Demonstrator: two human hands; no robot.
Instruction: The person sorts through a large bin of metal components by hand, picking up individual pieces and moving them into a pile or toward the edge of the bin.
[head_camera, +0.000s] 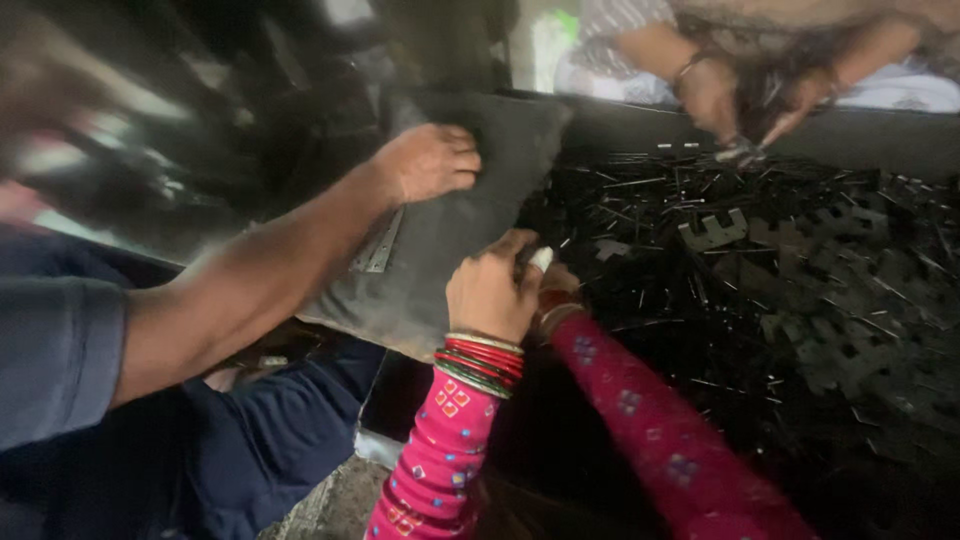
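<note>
My left hand, in a pink patterned sleeve with red and green bangles, is curled around the lower right edge of a grey cloth sack. My right hand lies just behind it and is mostly hidden. One fingertip wrapped in white shows beside the sack's edge. I cannot tell what the right hand holds. A co-worker's hand, on a bare arm from the left with a blue sleeve, presses on the top of the same sack. A short metal strip lies on the sack.
A large heap of small black metal parts, thin pins and flat toothed pieces, fills the right side. At the top right, another person's two hands work over the heap. The co-worker's blue-clad legs sit at the lower left.
</note>
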